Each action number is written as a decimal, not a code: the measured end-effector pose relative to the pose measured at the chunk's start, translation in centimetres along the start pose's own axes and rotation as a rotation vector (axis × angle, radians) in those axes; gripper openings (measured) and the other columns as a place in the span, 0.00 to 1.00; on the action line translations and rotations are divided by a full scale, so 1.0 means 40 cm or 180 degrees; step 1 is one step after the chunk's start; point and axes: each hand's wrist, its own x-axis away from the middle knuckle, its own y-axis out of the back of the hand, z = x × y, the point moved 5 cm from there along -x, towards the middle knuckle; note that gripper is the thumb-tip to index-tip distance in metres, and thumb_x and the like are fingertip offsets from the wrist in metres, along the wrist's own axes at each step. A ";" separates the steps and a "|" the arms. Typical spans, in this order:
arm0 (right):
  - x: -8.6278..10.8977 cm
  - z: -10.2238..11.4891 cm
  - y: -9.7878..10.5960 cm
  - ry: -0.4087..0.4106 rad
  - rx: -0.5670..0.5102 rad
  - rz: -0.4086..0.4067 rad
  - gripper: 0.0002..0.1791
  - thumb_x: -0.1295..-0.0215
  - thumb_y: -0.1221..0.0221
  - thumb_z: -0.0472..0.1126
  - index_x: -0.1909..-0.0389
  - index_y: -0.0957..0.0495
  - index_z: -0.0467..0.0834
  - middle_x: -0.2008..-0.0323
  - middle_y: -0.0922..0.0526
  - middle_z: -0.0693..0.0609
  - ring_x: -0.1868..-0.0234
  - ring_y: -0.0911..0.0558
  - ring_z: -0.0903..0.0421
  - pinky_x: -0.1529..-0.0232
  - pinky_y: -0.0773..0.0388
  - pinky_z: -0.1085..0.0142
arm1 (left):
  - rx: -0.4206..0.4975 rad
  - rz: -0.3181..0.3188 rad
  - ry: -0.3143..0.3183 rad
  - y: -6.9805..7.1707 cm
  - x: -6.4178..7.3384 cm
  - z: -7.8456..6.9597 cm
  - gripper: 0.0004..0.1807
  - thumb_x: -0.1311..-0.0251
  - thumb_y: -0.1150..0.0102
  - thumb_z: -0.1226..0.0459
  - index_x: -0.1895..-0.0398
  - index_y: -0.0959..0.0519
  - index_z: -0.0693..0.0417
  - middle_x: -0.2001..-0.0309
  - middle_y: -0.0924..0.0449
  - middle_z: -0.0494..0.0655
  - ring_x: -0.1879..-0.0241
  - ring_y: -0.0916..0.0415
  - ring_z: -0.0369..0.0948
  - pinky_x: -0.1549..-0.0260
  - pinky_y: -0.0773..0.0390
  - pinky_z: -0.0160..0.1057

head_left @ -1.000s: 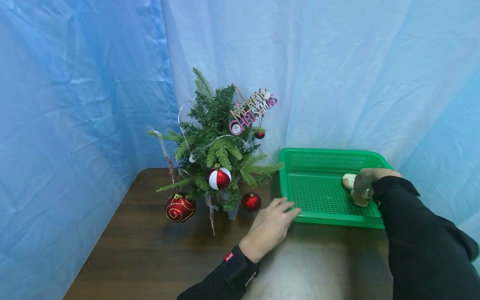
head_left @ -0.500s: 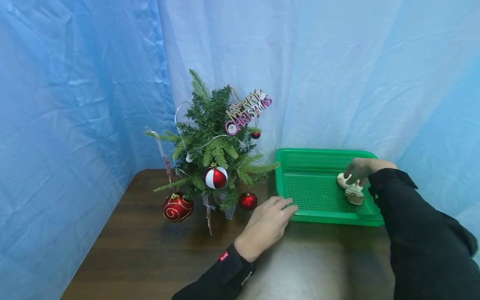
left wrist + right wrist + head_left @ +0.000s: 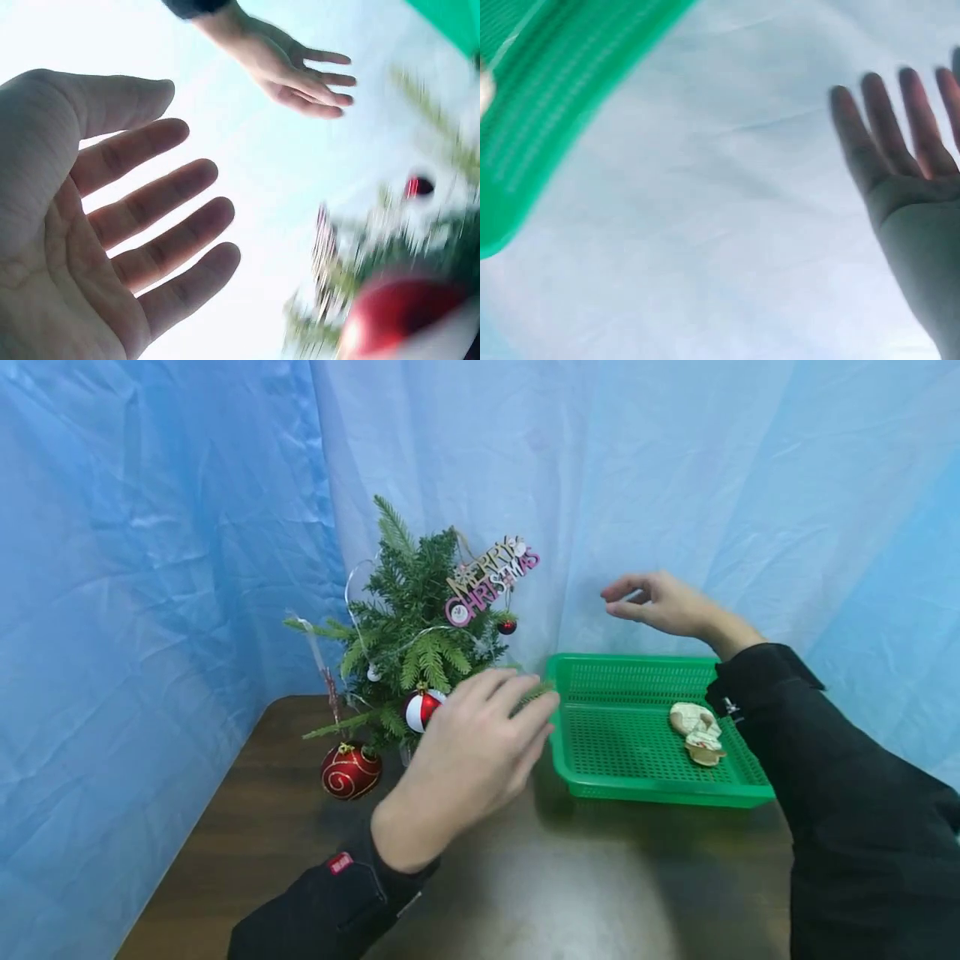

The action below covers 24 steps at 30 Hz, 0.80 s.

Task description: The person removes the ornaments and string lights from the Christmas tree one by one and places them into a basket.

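Left hand (image 3: 468, 756) is mid-frame in the head view, blocking the lower right of the little Christmas tree (image 3: 412, 589); its fingers are slightly apart, nothing in them; right hand (image 3: 667, 604) is right of centre, higher in the frame than the green basket (image 3: 660, 792), fingers apart and holding nothing either; tree's left of centre on the brown worktop (image 3: 585, 877), MERRY CHRISTMAS sign (image 3: 491, 581) hanging off it; some pale pieces (image 3: 705, 752) lie in the basket, toward the frame's right.
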 end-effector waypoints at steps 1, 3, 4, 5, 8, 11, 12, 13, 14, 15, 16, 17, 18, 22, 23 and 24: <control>-0.009 0.027 0.006 0.0047 -0.0078 -0.0092 0.22 0.23 0.44 0.45 0.35 0.26 0.36 0.39 0.23 0.38 0.40 0.23 0.38 0.43 0.26 0.44 | -0.0021 -0.0023 0.0084 0.023 -0.004 0.018 0.14 0.33 0.37 0.61 0.47 0.16 0.56 0.47 0.16 0.53 0.46 0.21 0.50 0.40 0.25 0.46; -0.026 0.078 0.015 0.0158 -0.0202 -0.0256 0.24 0.23 0.44 0.47 0.33 0.27 0.39 0.36 0.25 0.42 0.38 0.23 0.42 0.42 0.26 0.46 | -0.0082 -0.0039 0.0307 0.063 -0.012 0.056 0.16 0.32 0.36 0.60 0.45 0.16 0.57 0.48 0.16 0.53 0.48 0.20 0.50 0.45 0.21 0.47; -0.033 0.103 0.019 0.0205 -0.0269 -0.0330 0.25 0.23 0.44 0.48 0.32 0.28 0.40 0.35 0.25 0.44 0.37 0.24 0.44 0.41 0.26 0.47 | -0.0132 -0.0005 0.0457 0.080 -0.016 0.076 0.18 0.32 0.36 0.59 0.44 0.17 0.58 0.48 0.16 0.53 0.49 0.20 0.50 0.49 0.19 0.47; -0.038 0.128 0.022 0.0255 -0.0319 -0.0397 0.26 0.23 0.44 0.49 0.32 0.28 0.41 0.34 0.26 0.45 0.36 0.24 0.46 0.40 0.27 0.48 | -0.0168 0.0044 0.0620 0.094 -0.020 0.097 0.19 0.32 0.36 0.58 0.42 0.18 0.58 0.48 0.16 0.54 0.49 0.20 0.51 0.51 0.18 0.48; -0.052 0.202 0.025 0.0412 -0.0374 -0.0581 0.27 0.25 0.42 0.51 0.31 0.28 0.43 0.33 0.27 0.48 0.33 0.27 0.49 0.36 0.30 0.50 | -0.0215 0.0356 0.1096 0.121 -0.039 0.158 0.26 0.31 0.37 0.52 0.37 0.21 0.58 0.44 0.18 0.55 0.48 0.20 0.52 0.54 0.18 0.51; -0.068 0.274 0.015 0.0618 -0.0325 -0.0699 0.27 0.27 0.40 0.51 0.32 0.26 0.44 0.33 0.26 0.50 0.31 0.30 0.52 0.32 0.33 0.54 | -0.0106 0.0756 0.1462 0.119 -0.061 0.218 0.32 0.32 0.38 0.47 0.32 0.26 0.58 0.41 0.21 0.56 0.47 0.21 0.53 0.52 0.20 0.54; -0.074 0.297 0.008 0.0692 -0.0289 -0.0706 0.27 0.27 0.39 0.51 0.32 0.26 0.44 0.33 0.26 0.50 0.30 0.31 0.53 0.31 0.34 0.55 | -0.0059 0.0867 0.1544 0.115 -0.068 0.235 0.34 0.32 0.38 0.46 0.31 0.27 0.58 0.40 0.22 0.56 0.46 0.22 0.53 0.50 0.21 0.54; -0.081 0.319 0.001 0.0766 -0.0224 -0.0715 0.27 0.27 0.39 0.51 0.33 0.25 0.44 0.34 0.25 0.50 0.30 0.32 0.54 0.31 0.35 0.57 | -0.0003 0.0947 0.1604 0.109 -0.073 0.251 0.35 0.32 0.38 0.46 0.31 0.28 0.59 0.39 0.22 0.57 0.46 0.22 0.53 0.49 0.22 0.55; -0.087 0.339 -0.007 0.0845 -0.0156 -0.0724 0.27 0.28 0.38 0.51 0.33 0.25 0.43 0.34 0.25 0.50 0.30 0.32 0.54 0.31 0.36 0.57 | 0.0045 0.1013 0.1658 0.103 -0.078 0.264 0.36 0.33 0.38 0.46 0.31 0.28 0.60 0.39 0.22 0.57 0.45 0.22 0.53 0.48 0.22 0.55; -0.094 0.357 -0.015 0.0907 -0.0074 -0.0740 0.27 0.28 0.38 0.51 0.34 0.24 0.43 0.34 0.24 0.50 0.30 0.32 0.55 0.31 0.36 0.57 | 0.0063 0.1071 0.1694 0.096 -0.080 0.276 0.37 0.33 0.38 0.45 0.30 0.29 0.60 0.38 0.23 0.58 0.45 0.22 0.54 0.47 0.23 0.55; -0.101 0.373 -0.023 0.0958 0.0007 -0.0748 0.27 0.29 0.37 0.51 0.34 0.24 0.43 0.35 0.24 0.50 0.30 0.32 0.54 0.31 0.36 0.57 | 0.0068 0.1109 0.1718 0.090 -0.083 0.285 0.38 0.33 0.38 0.45 0.30 0.30 0.61 0.37 0.24 0.58 0.44 0.23 0.54 0.46 0.23 0.55; -0.107 0.387 -0.030 0.0989 0.0083 -0.0754 0.27 0.29 0.37 0.51 0.35 0.24 0.43 0.35 0.23 0.50 0.31 0.31 0.54 0.31 0.36 0.57 | 0.0074 0.1145 0.1741 0.084 -0.084 0.292 0.39 0.33 0.37 0.45 0.29 0.30 0.61 0.36 0.24 0.58 0.43 0.23 0.54 0.45 0.24 0.55; -0.113 0.399 -0.035 0.1002 0.0155 -0.0770 0.27 0.29 0.37 0.52 0.35 0.24 0.43 0.35 0.23 0.49 0.31 0.30 0.54 0.32 0.35 0.56 | 0.0080 0.1173 0.1761 0.078 -0.086 0.297 0.40 0.34 0.37 0.44 0.29 0.31 0.61 0.36 0.25 0.58 0.43 0.24 0.54 0.45 0.24 0.55; -0.135 0.423 -0.051 0.0977 0.0235 -0.0837 0.25 0.29 0.38 0.53 0.39 0.21 0.42 0.39 0.21 0.48 0.36 0.26 0.53 0.36 0.31 0.56 | 0.0073 0.1221 0.1806 0.056 -0.091 0.308 0.43 0.37 0.35 0.41 0.28 0.32 0.60 0.38 0.23 0.58 0.47 0.22 0.54 0.47 0.23 0.52; -0.139 0.425 -0.054 0.0969 0.0210 -0.0849 0.24 0.28 0.38 0.53 0.40 0.20 0.42 0.40 0.20 0.49 0.37 0.25 0.53 0.38 0.30 0.56 | 0.0084 0.1218 0.1810 0.051 -0.092 0.310 0.44 0.38 0.35 0.41 0.28 0.32 0.59 0.40 0.23 0.58 0.49 0.22 0.53 0.48 0.23 0.52; -0.142 0.425 -0.056 0.0961 0.0177 -0.0858 0.23 0.28 0.39 0.53 0.41 0.19 0.42 0.41 0.20 0.49 0.37 0.25 0.54 0.38 0.29 0.57 | 0.0097 0.1215 0.1822 0.047 -0.093 0.311 0.45 0.39 0.34 0.40 0.28 0.32 0.59 0.41 0.22 0.57 0.51 0.21 0.53 0.50 0.22 0.51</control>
